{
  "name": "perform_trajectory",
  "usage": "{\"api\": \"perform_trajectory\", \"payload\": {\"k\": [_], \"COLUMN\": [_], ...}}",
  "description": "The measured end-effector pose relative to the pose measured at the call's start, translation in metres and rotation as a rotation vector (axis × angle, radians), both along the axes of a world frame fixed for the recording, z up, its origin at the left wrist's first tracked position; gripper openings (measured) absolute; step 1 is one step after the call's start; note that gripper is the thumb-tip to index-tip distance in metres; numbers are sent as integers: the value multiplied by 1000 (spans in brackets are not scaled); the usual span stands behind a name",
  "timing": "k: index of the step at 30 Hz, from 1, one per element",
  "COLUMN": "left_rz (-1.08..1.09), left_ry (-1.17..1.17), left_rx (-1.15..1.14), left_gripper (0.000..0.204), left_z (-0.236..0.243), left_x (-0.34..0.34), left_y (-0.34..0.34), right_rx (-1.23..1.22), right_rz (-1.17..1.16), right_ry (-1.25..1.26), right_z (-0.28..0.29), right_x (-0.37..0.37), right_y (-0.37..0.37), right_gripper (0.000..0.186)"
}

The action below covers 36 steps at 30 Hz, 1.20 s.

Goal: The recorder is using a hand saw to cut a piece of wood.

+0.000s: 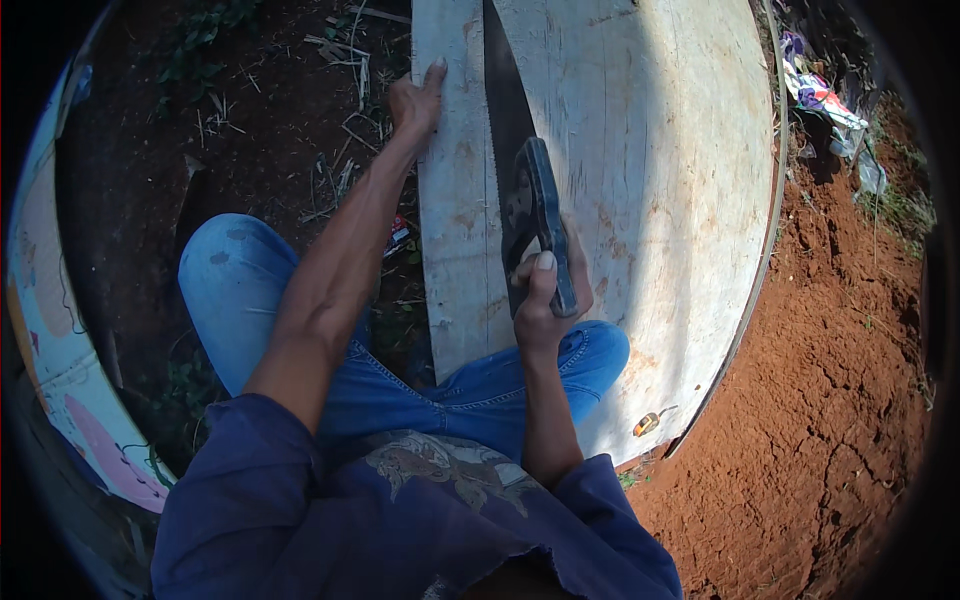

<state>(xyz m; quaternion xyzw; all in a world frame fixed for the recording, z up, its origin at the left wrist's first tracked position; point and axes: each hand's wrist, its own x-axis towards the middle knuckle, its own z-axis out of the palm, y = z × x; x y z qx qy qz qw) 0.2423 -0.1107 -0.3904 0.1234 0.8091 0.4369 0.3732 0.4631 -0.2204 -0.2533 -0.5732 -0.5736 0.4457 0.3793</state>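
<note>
A handsaw [508, 112] with a dark blade and a black handle lies lengthwise over a pale, weathered wooden board [640, 190]. My right hand [548, 305] is wrapped round the saw's handle, thumb on the near side. The toothed edge faces left, and the blade runs away from me past the top of the picture. My left hand [415, 105] grips the board's left edge, its thumb on top and the other fingers mostly hidden. Whether the teeth touch the wood I cannot tell.
A small yellow and black tape measure [647, 424] rests on the board's near right corner. Reddish soil [800, 400] lies to the right, with crumpled cloth [815, 95] beyond. Dark ground with dry stalks [340, 185] is on the left, beside a painted panel [75, 370].
</note>
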Motion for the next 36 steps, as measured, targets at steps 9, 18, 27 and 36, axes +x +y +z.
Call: {"api": "perform_trajectory", "payload": {"k": [9,18,27,36], "left_rz": [-11,18,-25,-33], "left_ry": [38,-23,-6,-11], "left_rx": [31,118,44,133], "left_gripper": [53,55,53,70], "left_z": [-8,-2,-10,-8], "left_x": [18,-3,3,15], "left_y": [17,3,3,10], "right_rx": [102,-105,-21,5], "right_rz": [5,-38,-28,4], "right_ry": [93,49,25,13], "right_z": [-34,60,-25,-2], "right_x": [-43,52,-33,-13], "right_y": [97,-70,47,41], "right_gripper": [37,53,42,39]}}
